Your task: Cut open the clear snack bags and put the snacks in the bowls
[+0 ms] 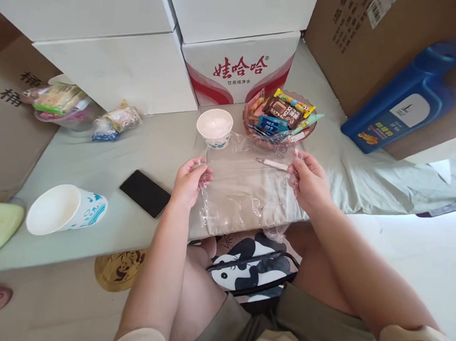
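A thin clear plastic film (245, 192) is stretched between my hands, low over the front of the covered surface. My left hand (192, 178) pinches its left edge, and my right hand (307, 178) grips the right edge. I cannot tell whether it is a single sheet or a bag. A white pen (272, 164) lies by my right fingertips, apparently beneath the film. Just beyond the film stands a white paper cup (214, 128) with a blue pattern. Right of that cup, a pink see-through bowl (307, 131) holds several wrapped snacks.
To my left lie a black phone (145, 192), a tipped paper cup (67, 209) and packaged snacks (117, 121). A blue bottle (404, 101) leans at the right. White boxes (240, 68) stand behind, and a panda-print bag (251, 267) sits below the front edge.
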Motion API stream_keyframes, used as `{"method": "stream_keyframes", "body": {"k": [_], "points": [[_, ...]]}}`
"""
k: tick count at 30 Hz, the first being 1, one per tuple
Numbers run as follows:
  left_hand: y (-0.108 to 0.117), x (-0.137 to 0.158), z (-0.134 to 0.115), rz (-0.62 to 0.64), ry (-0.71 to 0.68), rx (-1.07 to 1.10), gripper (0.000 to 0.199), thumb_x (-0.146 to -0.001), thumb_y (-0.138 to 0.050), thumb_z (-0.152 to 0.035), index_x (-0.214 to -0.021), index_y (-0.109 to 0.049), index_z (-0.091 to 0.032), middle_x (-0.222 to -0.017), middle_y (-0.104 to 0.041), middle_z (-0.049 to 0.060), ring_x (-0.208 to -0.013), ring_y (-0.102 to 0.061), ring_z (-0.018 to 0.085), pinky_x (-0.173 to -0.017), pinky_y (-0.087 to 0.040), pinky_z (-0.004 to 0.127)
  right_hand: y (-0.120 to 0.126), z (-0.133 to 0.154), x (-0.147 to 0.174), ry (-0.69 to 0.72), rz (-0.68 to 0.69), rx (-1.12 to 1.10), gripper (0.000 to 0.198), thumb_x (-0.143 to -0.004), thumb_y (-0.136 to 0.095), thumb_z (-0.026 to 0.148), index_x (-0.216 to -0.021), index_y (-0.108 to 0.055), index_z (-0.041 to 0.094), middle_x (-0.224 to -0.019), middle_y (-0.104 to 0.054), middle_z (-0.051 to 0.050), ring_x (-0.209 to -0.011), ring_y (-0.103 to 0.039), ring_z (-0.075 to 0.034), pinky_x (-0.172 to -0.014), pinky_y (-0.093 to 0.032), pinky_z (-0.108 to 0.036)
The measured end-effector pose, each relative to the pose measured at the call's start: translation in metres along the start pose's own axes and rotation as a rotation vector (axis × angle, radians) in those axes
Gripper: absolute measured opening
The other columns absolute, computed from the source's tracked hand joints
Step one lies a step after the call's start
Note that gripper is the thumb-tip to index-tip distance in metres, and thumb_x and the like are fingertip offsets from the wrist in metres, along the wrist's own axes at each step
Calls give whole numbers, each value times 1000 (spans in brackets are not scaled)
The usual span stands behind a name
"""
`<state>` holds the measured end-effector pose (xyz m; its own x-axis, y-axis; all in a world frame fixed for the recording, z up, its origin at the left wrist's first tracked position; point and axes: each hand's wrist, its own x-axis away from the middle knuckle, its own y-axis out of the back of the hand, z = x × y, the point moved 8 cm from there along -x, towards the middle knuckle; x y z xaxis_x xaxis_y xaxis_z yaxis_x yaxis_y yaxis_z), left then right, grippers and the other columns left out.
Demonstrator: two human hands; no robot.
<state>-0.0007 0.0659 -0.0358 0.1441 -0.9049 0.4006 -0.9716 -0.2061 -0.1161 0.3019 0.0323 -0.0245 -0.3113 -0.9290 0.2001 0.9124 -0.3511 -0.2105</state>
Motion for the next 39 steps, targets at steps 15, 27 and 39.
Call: {"method": "stream_keyframes", "body": {"k": [15,27,39], "points": [[18,6,-16,19,-236,54,39,-71,-77,-33,-104,-56,-25,-65,-68,-5,-54,-64,10,-54,-49,19,-5,20,7,256,2,210,13,-80,-61,34,-90,-64,25,-78,-58,3,-50,-47,-7,-49,-37,-25],[28,4,-22,-42,-451,-426,18,-72,-72,-14,-89,-75,-19,-79,-67,1,-71,-62,12,-72,-51,24,-5,22,5,441,72,757,27,-78,-64,31,-103,-72,24,-83,-59,-1,-60,-49,-13,-62,-47,-32],[24,16,-36,103,-493,-97,28,-78,-72,-45,-74,-57,-21,-84,-65,4,-85,-65,18,-79,-53,30,-15,21,24,167,335,334,33,-85,-62,51,-67,-54,25,-53,-59,1,-49,-55,-17,-61,-51,-36]]}}
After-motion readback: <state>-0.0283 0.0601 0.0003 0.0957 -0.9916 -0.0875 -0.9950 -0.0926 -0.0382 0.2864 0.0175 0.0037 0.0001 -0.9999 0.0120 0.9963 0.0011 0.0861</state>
